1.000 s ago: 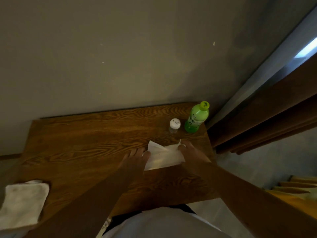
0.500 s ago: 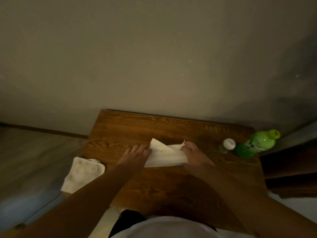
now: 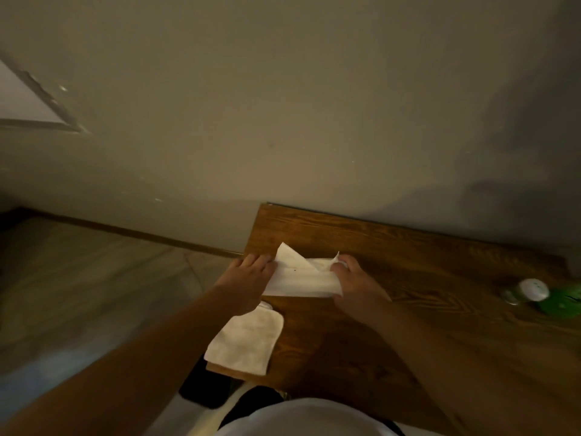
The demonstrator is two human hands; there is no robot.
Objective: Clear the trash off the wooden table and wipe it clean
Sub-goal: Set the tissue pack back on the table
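Note:
A crumpled white paper sheet (image 3: 301, 275) lies near the left end of the wooden table (image 3: 408, 259). My left hand (image 3: 248, 278) grips its left edge and my right hand (image 3: 352, 284) grips its right edge, so the sheet is stretched between them. A white folded cloth (image 3: 245, 341) rests on the table's front left corner, partly under my left forearm. At the far right stand a small clear bottle with a white cap (image 3: 528, 291) and a green bottle (image 3: 562, 300), cut off by the frame edge.
The table's back edge meets a plain grey wall (image 3: 283, 121). A tiled floor (image 3: 78, 278) with a wooden skirting board lies to the left. My white shirt fills the bottom of the view.
The view has swung left, so the table and bottles now sit further right in the frame. Both hands have carried the paper toward the table's left end, near the cloth.

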